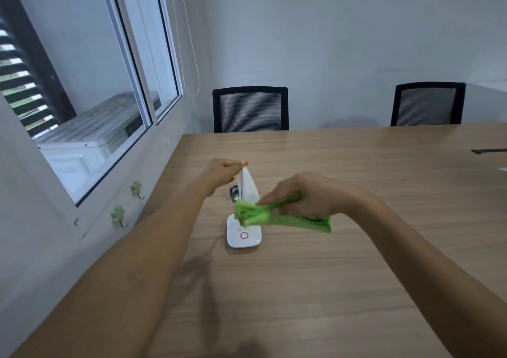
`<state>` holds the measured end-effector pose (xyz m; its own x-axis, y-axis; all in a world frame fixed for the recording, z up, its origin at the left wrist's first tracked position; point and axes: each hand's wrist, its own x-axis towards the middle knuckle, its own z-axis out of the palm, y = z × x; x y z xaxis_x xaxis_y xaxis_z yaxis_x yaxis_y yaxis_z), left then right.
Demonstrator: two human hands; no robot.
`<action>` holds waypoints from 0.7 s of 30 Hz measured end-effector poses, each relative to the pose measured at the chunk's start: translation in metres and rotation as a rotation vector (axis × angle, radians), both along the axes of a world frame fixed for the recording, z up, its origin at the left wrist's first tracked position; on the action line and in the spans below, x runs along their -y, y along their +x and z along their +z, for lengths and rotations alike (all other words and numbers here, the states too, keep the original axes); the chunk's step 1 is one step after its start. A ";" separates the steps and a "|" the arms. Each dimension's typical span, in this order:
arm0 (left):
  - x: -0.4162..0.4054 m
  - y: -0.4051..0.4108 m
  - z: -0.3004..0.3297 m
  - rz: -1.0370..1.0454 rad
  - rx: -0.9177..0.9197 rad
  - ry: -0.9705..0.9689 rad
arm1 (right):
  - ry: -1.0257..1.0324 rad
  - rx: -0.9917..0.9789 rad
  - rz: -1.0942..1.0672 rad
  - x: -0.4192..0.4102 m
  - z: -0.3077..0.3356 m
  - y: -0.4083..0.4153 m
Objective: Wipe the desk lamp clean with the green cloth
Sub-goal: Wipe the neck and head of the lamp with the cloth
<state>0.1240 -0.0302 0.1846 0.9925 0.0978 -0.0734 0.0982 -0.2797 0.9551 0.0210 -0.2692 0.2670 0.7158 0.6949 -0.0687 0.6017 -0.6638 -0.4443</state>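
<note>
A small white desk lamp (248, 190) stands on the wooden table, its flat base (244, 237) marked with a pink ring. Its white head is raised upright. My left hand (225, 169) pinches the top tip of the lamp head. My right hand (304, 195) grips a bunched green cloth (263, 215). The cloth's loose end lies against the lower part of the lamp head, above the base, and hides the joint there.
The wooden table (356, 275) stretches right and toward me. Two black mesh chairs (250, 109) (428, 104) stand at its far edge. A window (90, 83) and wall with green hooks (118, 215) run along the left. A dark slot (489, 151) sits at the table's right.
</note>
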 end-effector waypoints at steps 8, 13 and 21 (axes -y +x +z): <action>0.003 -0.003 0.004 -0.024 0.001 -0.013 | 0.191 0.185 -0.218 -0.022 -0.024 0.028; 0.001 0.001 0.001 -0.006 0.016 0.028 | 0.158 0.015 -0.056 -0.005 -0.025 0.002; 0.002 0.003 0.001 -0.005 0.003 0.009 | 0.269 0.133 -0.270 0.001 -0.022 0.021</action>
<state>0.1266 -0.0321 0.1855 0.9932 0.0934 -0.0691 0.0934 -0.2884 0.9529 0.0422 -0.2706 0.2446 0.8657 0.4610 0.1952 0.4853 -0.6768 -0.5536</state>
